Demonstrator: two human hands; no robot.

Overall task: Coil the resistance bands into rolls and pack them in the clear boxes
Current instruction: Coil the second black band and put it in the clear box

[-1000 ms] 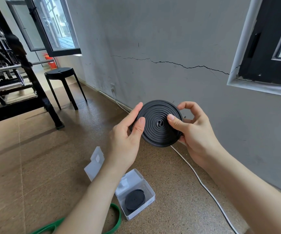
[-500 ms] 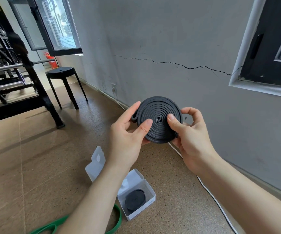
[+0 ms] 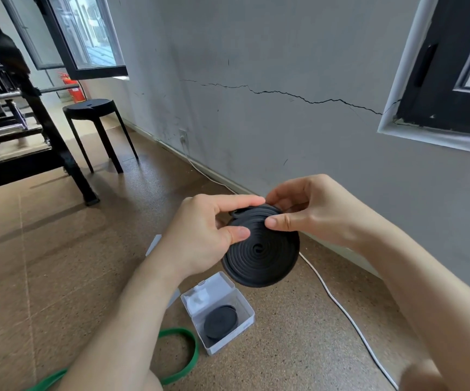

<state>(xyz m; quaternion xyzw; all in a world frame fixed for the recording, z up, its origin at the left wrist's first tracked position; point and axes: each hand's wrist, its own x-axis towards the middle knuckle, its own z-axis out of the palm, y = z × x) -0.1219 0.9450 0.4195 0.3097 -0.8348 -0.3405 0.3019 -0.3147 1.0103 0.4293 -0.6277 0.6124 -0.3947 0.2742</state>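
Note:
A black resistance band wound into a flat coil [image 3: 262, 256] hangs in the air above the floor. My left hand [image 3: 200, 235] pinches its upper left edge between thumb and forefinger. My right hand [image 3: 310, 213] pinches its top edge, thumb on the face. Below it on the floor stands an open clear box [image 3: 243, 324] with another black coiled band [image 3: 219, 323] inside. A second clear box [image 3: 153, 245] lies partly hidden behind my left wrist. A loose green band [image 3: 191, 359] lies on the floor under my left forearm.
A white cable [image 3: 341, 306] runs along the floor by the grey wall [image 3: 284, 136]. A black stool [image 3: 95, 119] and a black metal rack [image 3: 16, 131] stand at the left. The floor is brown cork [image 3: 45, 249].
The coil has come down and tipped flatter, closer to the open box. Both hands shifted their hold from the sides to the coil's top edge.

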